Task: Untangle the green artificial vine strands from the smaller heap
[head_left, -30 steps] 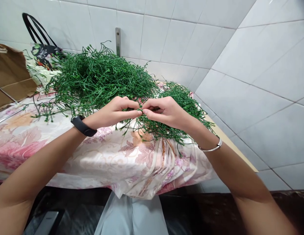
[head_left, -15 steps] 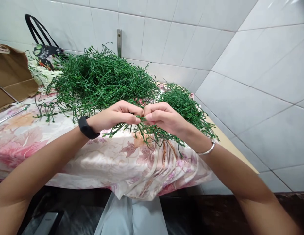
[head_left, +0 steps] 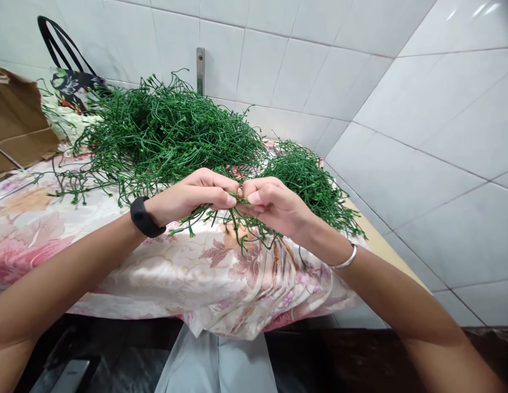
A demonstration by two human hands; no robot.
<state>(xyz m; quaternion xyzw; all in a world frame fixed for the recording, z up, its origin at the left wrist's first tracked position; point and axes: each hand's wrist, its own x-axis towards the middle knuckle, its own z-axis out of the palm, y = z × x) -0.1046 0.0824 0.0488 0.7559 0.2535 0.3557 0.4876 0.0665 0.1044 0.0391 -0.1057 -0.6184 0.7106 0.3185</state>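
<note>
My left hand [head_left: 208, 190] and my right hand [head_left: 274, 201] meet above the near edge of the cloth, knuckles almost touching. Both are closed, thumbs on top, pinching thin green stems [head_left: 235, 221] that look like artificial flower stems with small bud-like tips. A short piece of stem spans the gap between the thumbs, and others hang below the left fingers. What lies inside the fists is hidden. Behind the hands rises a large heap of the same green stems [head_left: 167, 128]. A smaller pile of stems [head_left: 305, 177] lies to the right, beyond my right hand.
A floral tablecloth [head_left: 155, 273] covers the table, its front hanging in folds over my lap. At the left are a brown cardboard box [head_left: 18, 117] and a flowered bag [head_left: 76, 87] with black handles. Tiled walls [head_left: 434, 125] bound the back and right. A phone [head_left: 71, 376] lies low at left.
My right thumb and fingers have shifted slightly right, showing a little more stem between the hands. The view has moved slightly; both piles look unchanged.
</note>
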